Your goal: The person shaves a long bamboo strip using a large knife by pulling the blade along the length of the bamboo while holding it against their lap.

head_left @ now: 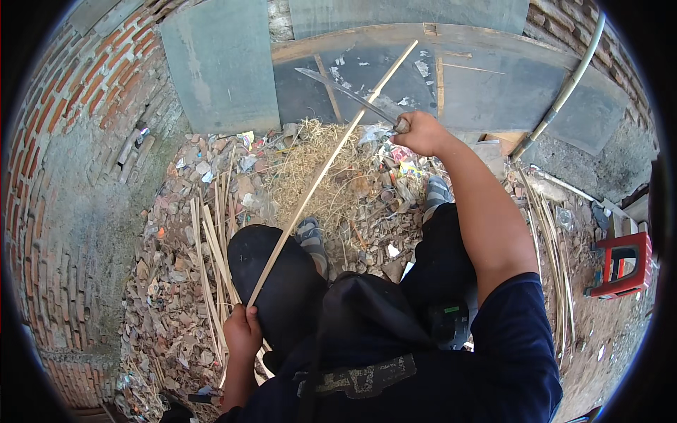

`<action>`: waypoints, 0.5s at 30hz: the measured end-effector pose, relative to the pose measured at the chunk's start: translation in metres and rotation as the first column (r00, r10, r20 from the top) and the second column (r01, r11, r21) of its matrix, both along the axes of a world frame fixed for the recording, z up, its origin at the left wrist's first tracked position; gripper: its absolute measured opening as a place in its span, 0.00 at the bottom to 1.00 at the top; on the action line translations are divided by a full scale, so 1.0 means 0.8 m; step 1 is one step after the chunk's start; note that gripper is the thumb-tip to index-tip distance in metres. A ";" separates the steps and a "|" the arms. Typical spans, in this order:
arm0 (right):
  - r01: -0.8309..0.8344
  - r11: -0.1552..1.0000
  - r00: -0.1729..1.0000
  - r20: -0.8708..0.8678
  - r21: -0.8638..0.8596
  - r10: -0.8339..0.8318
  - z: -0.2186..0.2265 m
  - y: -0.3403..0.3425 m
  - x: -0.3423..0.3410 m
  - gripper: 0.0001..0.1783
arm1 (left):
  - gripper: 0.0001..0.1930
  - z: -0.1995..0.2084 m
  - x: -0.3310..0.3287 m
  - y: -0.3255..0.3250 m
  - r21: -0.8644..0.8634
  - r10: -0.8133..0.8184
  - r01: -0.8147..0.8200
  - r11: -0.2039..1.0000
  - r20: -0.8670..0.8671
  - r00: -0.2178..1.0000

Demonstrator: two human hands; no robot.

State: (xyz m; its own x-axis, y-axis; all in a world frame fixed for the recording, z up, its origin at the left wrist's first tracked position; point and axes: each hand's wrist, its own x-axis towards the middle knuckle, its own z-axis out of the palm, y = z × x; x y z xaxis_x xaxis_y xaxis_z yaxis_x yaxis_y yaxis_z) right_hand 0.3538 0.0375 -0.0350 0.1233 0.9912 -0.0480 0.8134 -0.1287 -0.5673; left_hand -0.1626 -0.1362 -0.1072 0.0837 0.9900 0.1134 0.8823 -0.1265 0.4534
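A long pale bamboo strip (321,173) slants up and away from my left hand (242,330), which is closed round its near end beside my left knee. Out in front, my right hand (417,133) grips the handle of a machete (352,95). Its long, narrow blade points to the far left and crosses the strip near the strip's far end. From this angle I cannot tell whether the blade touches the strip. Below the crossing, a heap of fine straw-coloured shavings (317,166) lies on the ground between my feet.
Split bamboo strips (211,247) lie by my left leg, and more strips (553,261) lie at the right. Rubble and litter (169,282) cover the ground. A brick wall (63,183) rises at left, grey panels (218,70) stand ahead, and a red stool (622,264) is at right.
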 end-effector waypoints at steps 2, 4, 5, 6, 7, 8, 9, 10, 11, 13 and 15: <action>-0.028 0.999 0.999 0.044 -0.037 0.029 0.003 -0.003 -0.002 0.21 | 0.19 0.000 -0.005 0.002 -0.030 -0.012 0.011 0.999 -0.054 0.998; -0.085 0.995 0.995 0.056 0.047 0.082 0.007 -0.011 -0.010 0.19 | 0.19 0.001 -0.005 0.001 -0.034 -0.016 0.016 0.999 0.001 1.000; -0.145 0.981 0.988 0.071 0.130 0.136 0.010 -0.015 -0.016 0.17 | 0.19 0.001 -0.005 0.000 -0.039 -0.017 0.019 0.999 0.054 0.998; -0.190 0.967 0.981 0.060 0.168 0.182 0.013 -0.018 -0.021 0.16 | 0.19 0.001 -0.004 0.002 -0.039 -0.020 0.022 0.999 0.054 0.998; -0.188 0.968 0.982 0.061 0.168 0.180 0.015 -0.021 -0.021 0.16 | 0.19 0.001 -0.004 0.004 -0.048 -0.027 0.029 0.998 0.047 0.999; -0.195 0.965 0.981 0.056 0.175 0.188 0.018 -0.022 -0.020 0.17 | 0.19 0.001 -0.003 0.005 -0.055 -0.034 0.036 0.998 0.040 0.999; -0.203 0.962 0.979 0.051 0.183 0.197 0.021 -0.023 -0.021 0.17 | 0.19 0.002 -0.002 0.006 -0.053 -0.034 0.036 0.998 0.041 0.999; -0.203 0.961 0.979 0.052 0.185 0.197 0.027 -0.023 -0.021 0.17 | 0.18 0.004 0.000 0.007 -0.054 -0.047 0.050 0.997 0.057 0.997; -0.136 0.980 0.989 0.077 0.148 0.126 0.035 -0.024 -0.022 0.18 | 0.18 0.005 0.000 0.008 -0.053 -0.059 0.063 0.997 0.072 0.996; -0.065 0.991 0.993 0.104 0.118 0.052 0.041 -0.026 -0.022 0.19 | 0.19 0.002 -0.005 0.007 -0.044 -0.079 0.082 0.996 0.070 0.994; -0.108 0.971 0.987 0.138 0.215 0.079 0.034 -0.030 -0.022 0.18 | 0.19 0.002 -0.014 0.005 -0.034 -0.100 0.103 0.994 0.066 0.993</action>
State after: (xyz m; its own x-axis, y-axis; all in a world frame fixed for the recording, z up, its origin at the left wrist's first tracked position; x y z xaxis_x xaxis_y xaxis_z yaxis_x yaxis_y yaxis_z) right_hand 0.3360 0.0131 -0.0082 0.0203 0.9827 0.1842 0.8833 0.0687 -0.4638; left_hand -0.1740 -0.1319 -0.1056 0.1777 0.9805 0.0846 0.8346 -0.1956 0.5150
